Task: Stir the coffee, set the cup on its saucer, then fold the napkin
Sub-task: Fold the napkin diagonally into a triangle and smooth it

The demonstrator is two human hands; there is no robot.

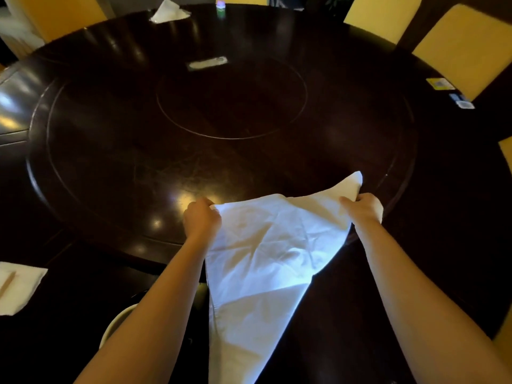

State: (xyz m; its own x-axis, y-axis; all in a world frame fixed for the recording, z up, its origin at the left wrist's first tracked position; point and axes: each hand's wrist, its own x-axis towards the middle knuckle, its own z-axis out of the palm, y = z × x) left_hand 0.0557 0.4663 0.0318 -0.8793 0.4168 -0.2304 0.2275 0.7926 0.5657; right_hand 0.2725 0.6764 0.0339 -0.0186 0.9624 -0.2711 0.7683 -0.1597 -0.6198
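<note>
Over dark table (110, 162), left hand (201, 217) and right hand (364, 207) pinching napkin (263, 259) corners; left forearm (155, 295) partly hiding pale dish (114, 322)

We're in a dining room here, restaurant-style: a big round dark table (110, 173) with a turntable disc (231, 106) in its middle, yellow-backed chairs (460, 45) ringed around it, white cloths (169, 12) at the places.

Napkin (257, 259) lower tip cut by bottom edge
</note>
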